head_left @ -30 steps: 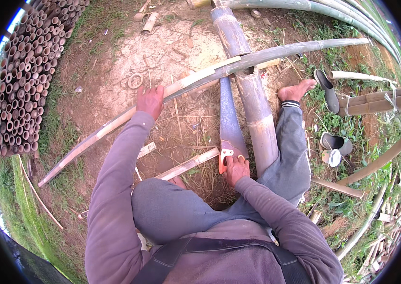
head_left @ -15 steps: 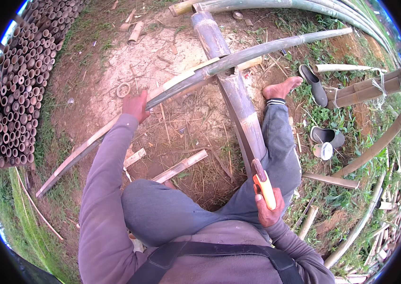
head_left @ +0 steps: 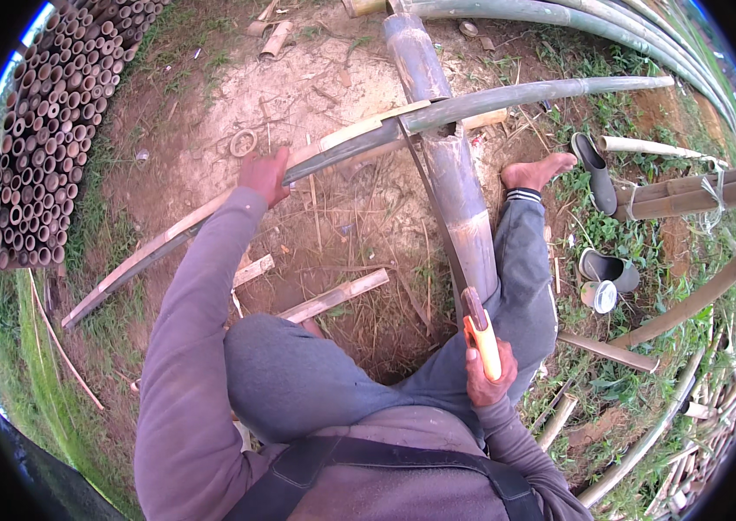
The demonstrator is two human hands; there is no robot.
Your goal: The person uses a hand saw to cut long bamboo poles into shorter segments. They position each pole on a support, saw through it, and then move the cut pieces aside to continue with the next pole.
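Observation:
My right hand (head_left: 491,373) is wrapped round the orange-and-yellow handle of a handsaw (head_left: 483,339). Its long dark blade runs forward beside a thick bamboo trunk (head_left: 463,200), and its far end lies against a long bamboo pole (head_left: 542,95). That pole rests crosswise over the trunk, near a notch, with a pale strip cut along its left half. My left hand (head_left: 266,176) grips the pole left of the trunk, fingers partly hidden. My bare foot (head_left: 540,170) is on the ground right of the trunk.
Stacked bamboo tubes (head_left: 55,130) stand at far left. Long green poles (head_left: 550,19) curve along the back. Two dark clogs (head_left: 594,174), a white-lidded tub (head_left: 599,296) and tied bamboo (head_left: 689,198) lie to the right. A split bamboo piece (head_left: 338,295) lies before my knee.
The whole view has shifted, so the ground and poles sit further right. The saw blade's far end now shows against the pole's near side. Both hands keep their holds.

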